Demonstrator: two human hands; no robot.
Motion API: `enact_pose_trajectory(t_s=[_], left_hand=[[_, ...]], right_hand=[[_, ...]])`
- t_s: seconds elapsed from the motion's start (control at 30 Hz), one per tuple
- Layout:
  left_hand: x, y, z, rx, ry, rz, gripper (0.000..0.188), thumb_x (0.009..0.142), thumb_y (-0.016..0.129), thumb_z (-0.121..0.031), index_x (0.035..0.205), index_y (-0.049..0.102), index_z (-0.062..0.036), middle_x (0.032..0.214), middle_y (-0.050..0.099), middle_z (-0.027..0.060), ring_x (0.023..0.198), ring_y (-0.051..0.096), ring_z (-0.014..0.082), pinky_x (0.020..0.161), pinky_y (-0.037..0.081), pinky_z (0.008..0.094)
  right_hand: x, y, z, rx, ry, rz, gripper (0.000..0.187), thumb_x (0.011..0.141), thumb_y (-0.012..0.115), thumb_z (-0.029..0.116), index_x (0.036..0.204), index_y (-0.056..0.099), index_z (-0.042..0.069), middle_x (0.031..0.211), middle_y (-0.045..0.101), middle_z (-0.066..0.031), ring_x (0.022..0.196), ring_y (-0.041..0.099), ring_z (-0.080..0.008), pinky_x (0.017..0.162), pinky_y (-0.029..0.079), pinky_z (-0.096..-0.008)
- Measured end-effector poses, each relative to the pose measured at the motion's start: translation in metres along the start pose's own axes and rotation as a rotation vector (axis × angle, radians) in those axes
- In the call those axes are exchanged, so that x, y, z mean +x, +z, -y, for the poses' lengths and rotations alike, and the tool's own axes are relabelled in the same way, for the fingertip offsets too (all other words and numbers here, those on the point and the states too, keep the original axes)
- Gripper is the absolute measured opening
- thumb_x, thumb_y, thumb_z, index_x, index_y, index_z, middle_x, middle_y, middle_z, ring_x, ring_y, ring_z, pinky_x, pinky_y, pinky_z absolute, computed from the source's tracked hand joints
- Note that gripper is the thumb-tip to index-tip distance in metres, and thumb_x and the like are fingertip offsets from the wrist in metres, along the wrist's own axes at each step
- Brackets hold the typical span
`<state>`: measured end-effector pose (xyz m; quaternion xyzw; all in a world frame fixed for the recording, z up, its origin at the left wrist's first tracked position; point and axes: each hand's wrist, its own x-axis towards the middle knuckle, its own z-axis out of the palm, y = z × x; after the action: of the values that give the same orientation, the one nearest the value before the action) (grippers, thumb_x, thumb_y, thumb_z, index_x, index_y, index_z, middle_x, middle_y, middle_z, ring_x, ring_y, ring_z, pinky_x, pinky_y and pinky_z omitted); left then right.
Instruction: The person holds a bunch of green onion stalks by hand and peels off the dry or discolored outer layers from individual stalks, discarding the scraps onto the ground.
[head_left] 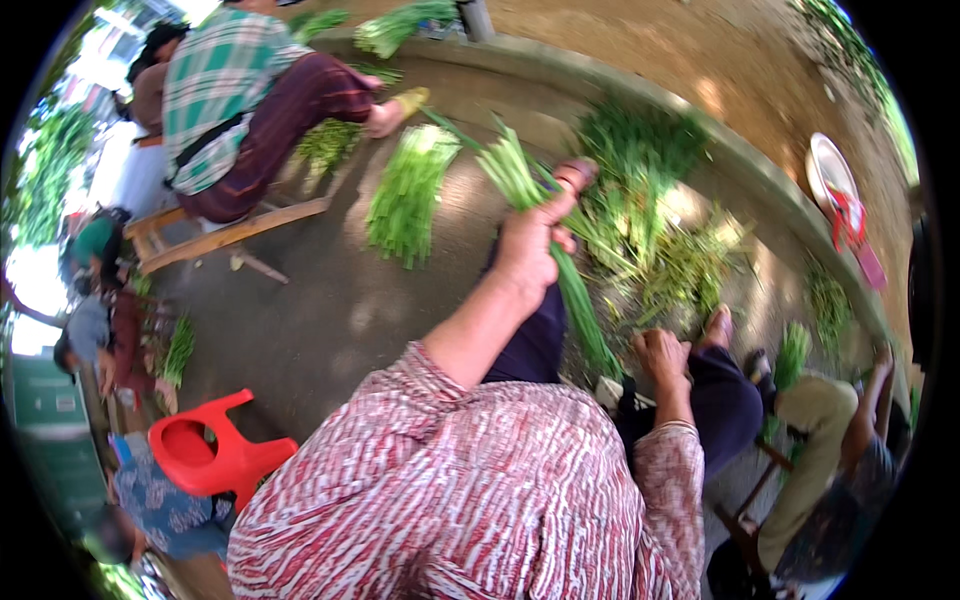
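My left hand [530, 245] is closed around a bunch of long green onion-like stalks [580, 305], held out in front of me over my legs. The pale ends [508, 168] stick out past my thumb on the far side, and the green leaves trail down toward my lap. My right hand [662, 356] is lower and to the right, by my right knee, with its fingers curled. Whatever it may hold is hidden. Beyond my hands, a big loose heap of similar greens [640, 190] lies on the ground. A neat pile of cut stalks [412, 190] lies to the left.
A low concrete curb [740, 160] bends round the far side, with a white basin [832, 165] on it. A person in plaid [222, 95] sits on a wooden stool [235, 235] at far left. A red plastic stool [215, 445] stands near left; another seated person [825, 430] is at right.
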<state>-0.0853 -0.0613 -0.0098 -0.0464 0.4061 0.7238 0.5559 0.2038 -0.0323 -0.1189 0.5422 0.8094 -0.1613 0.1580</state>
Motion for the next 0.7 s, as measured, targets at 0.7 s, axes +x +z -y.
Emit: enact_pose_trajectory(t_s=[0.7], left_hand=[[-0.007,0.007,0.041,0.094,-0.010,0.198,0.019,0.078,0.073,-0.010,0.092,0.061,-0.0059,0.079,0.057,-0.0006,0.052,0.044,0.0074,0.050,0.042,0.0259]], right_hand=[[-0.048,-0.094,0.070,1.783,-0.288,-0.144,0.050,0.079,0.071,0.011,0.124,0.051,-0.002,0.099,0.058,-0.0018,0.088,0.057,-0.0113,0.083,0.046,-0.0250]])
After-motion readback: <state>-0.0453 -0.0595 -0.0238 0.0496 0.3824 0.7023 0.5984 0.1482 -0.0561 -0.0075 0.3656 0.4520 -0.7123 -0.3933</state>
